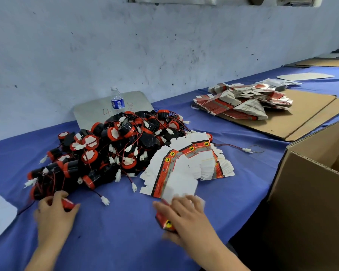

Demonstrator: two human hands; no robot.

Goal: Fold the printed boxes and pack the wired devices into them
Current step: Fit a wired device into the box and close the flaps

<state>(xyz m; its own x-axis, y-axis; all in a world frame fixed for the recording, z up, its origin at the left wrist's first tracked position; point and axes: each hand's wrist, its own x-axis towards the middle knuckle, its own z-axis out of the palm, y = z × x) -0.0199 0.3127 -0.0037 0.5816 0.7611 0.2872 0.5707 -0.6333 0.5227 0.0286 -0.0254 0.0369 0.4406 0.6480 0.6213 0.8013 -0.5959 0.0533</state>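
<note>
On the tabletop (125, 231) a heap of wired devices (110, 147) lies left of a fanned stack of flat boxes (186, 169). A bottle (117, 100) stands behind the heap. Farther right, more flat boxes (243, 102) lie on cardboard sheets (301, 118); an open carton (311, 192) stands at the right edge.

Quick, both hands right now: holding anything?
Left hand: gripping a red and black wired device at the pile's near edge.
Right hand: gripping a flat printed box pulled from the stack.

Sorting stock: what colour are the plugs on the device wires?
White plugs on red-and-black wires, head view.
</note>
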